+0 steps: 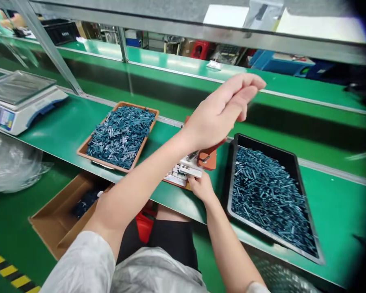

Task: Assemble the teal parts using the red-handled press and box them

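My left hand [222, 110] is raised over a small bench press with orange-red parts [208, 159], its arm crossing in front of me. Its fingers are bent and pressed together; whatever lies under the palm is hidden. Below it, my right hand [201, 185] is at the press's metal block [190, 169], thumb against the front edge and fingers closed in. Any small part in that grip is too small or covered to make out. To the left lies an orange-brown tray [136, 156] heaped with small dark blue pieces [118, 134]. On the right, a black tray [232, 179] holds slim dark blue pieces [265, 195].
A white weighing scale [21, 116] stands at the far left of the green bench [61, 134]. Under the bench edge sits an open cardboard box [55, 219] beside a clear plastic bag [12, 162]. A metal shelf [171, 24] runs overhead, with a slanting post [49, 49].
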### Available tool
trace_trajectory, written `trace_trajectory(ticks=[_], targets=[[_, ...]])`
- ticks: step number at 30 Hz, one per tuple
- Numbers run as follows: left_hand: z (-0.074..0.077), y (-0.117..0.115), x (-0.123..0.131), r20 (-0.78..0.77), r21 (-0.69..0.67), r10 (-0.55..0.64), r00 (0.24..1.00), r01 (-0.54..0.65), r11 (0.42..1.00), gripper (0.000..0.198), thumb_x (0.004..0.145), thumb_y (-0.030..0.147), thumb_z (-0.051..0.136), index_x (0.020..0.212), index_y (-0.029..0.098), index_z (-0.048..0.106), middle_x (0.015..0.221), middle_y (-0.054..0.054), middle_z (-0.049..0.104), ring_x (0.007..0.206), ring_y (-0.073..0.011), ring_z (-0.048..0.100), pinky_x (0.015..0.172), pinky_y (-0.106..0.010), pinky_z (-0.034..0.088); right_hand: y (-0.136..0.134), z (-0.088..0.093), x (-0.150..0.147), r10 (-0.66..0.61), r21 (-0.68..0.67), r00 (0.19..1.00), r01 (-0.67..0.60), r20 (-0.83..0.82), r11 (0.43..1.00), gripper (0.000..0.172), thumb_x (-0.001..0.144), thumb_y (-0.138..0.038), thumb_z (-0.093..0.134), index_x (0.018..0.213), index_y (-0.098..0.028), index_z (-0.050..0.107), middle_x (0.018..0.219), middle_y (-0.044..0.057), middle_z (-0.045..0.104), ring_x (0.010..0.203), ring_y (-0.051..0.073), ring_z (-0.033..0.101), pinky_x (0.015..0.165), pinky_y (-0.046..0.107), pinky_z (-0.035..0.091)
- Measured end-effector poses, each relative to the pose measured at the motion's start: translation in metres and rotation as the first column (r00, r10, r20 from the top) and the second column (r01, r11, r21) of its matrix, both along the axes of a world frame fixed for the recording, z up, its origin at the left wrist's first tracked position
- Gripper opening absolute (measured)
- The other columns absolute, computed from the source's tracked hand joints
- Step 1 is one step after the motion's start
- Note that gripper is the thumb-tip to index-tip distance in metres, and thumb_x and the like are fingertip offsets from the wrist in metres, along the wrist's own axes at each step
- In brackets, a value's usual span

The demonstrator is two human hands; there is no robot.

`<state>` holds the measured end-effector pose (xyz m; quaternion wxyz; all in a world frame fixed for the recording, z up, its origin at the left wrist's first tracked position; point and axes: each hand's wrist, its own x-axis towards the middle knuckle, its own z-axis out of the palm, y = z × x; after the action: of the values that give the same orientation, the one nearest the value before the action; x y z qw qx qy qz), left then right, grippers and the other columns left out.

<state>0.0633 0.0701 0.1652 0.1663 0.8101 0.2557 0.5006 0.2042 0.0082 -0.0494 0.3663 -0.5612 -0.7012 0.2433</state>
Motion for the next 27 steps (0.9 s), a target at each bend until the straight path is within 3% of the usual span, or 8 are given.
trace_trajectory(ticks=[3,6,10,13,17,20,24,27], targets=[[0.008,0.022,0.011,0.012,0.014,0.066,0.998,-0.066,0.998,0.076,0.102,0.054,-0.011,0.145,0.029,0.048,0.114,0.000,0.067,0.105,-0.0163,0.074,0.088,-0.038,0.060,0.000,0.000,0.001,0.034,0.021,0.998,-0.036,0.060,0.999,0.025,0.091,-0.030,0.050,0.078,-0.020,0.069,0.080,0.005,0.072,0.077,0.023,0.066,0.072,0.034,0.055],[-0.006,0.019,0.004,0.039,0.038,0.119,0.992,-0.121,0.992,0.057,0.109,0.048,0.004,0.150,0.029,0.039,0.129,-0.004,0.066,0.117,-0.0187,0.069,0.099,-0.038,0.057,-0.001,-0.002,-0.005,0.005,0.084,0.998,-0.010,0.067,0.996,0.026,0.091,-0.034,0.049,0.076,-0.021,0.066,0.077,0.006,0.070,0.074,0.024,0.064,0.072,0.036,0.054],[-0.074,-0.009,-0.040,0.113,0.069,0.288,0.951,-0.296,0.953,0.047,0.109,0.043,0.032,0.151,0.022,0.039,0.136,-0.011,0.064,0.128,-0.0238,0.061,0.111,-0.045,0.050,-0.008,-0.002,-0.010,-0.041,0.173,0.999,0.036,0.025,0.984,0.026,0.093,-0.038,0.053,0.093,-0.021,0.072,0.097,0.010,0.073,0.094,0.028,0.067,0.086,0.042,0.055],[-0.140,-0.022,-0.081,0.013,-0.102,0.467,0.884,-0.463,0.880,0.047,0.099,0.037,0.054,0.140,0.014,0.051,0.129,-0.016,0.067,0.125,-0.0287,0.062,0.112,-0.050,0.049,-0.012,-0.002,-0.014,-0.047,0.166,0.999,0.043,0.018,0.985,0.028,0.092,-0.038,0.057,0.107,-0.021,0.073,0.110,0.012,0.073,0.103,0.030,0.067,0.092,0.044,0.055],[-0.198,-0.027,-0.109,-0.253,-0.419,0.311,0.916,-0.394,0.818,0.034,0.089,0.034,0.065,0.118,0.015,0.069,0.127,-0.015,0.071,0.123,-0.0292,0.065,0.113,-0.048,0.050,-0.012,-0.004,-0.016,-0.045,0.116,0.996,0.037,0.074,0.993,0.025,0.091,-0.036,0.056,0.097,-0.021,0.074,0.100,0.011,0.074,0.094,0.029,0.068,0.087,0.044,0.057],[-0.209,-0.025,-0.109,-0.089,-0.575,0.288,0.953,-0.285,0.767,0.035,0.096,0.042,0.055,0.114,0.017,0.071,0.129,-0.014,0.072,0.128,-0.0277,0.064,0.116,-0.046,0.047,-0.009,-0.006,-0.016,-0.058,0.093,0.996,0.051,0.066,0.994,0.027,0.091,-0.038,0.055,0.099,-0.021,0.075,0.104,0.011,0.075,0.101,0.031,0.068,0.093,0.047,0.056],[-0.207,-0.021,-0.104,0.264,-0.799,0.327,0.907,0.016,0.601,0.066,0.104,0.061,0.025,0.120,0.012,0.066,0.111,-0.015,0.078,0.111,-0.0268,0.073,0.104,-0.044,0.055,-0.007,-0.005,-0.018,-0.088,0.062,0.996,0.087,0.010,0.994,0.033,0.093,-0.040,0.055,0.111,-0.020,0.075,0.117,0.012,0.074,0.113,0.032,0.068,0.102,0.049,0.053],[-0.208,-0.020,-0.104,0.313,-0.825,0.325,0.892,0.086,0.559,0.070,0.102,0.068,0.028,0.119,0.012,0.066,0.107,-0.015,0.079,0.111,-0.0264,0.073,0.104,-0.040,0.053,-0.008,-0.003,-0.020,-0.097,0.046,0.995,0.098,-0.019,0.994,0.033,0.093,-0.038,0.055,0.110,-0.019,0.075,0.119,0.012,0.074,0.114,0.031,0.068,0.104,0.047,0.053]])
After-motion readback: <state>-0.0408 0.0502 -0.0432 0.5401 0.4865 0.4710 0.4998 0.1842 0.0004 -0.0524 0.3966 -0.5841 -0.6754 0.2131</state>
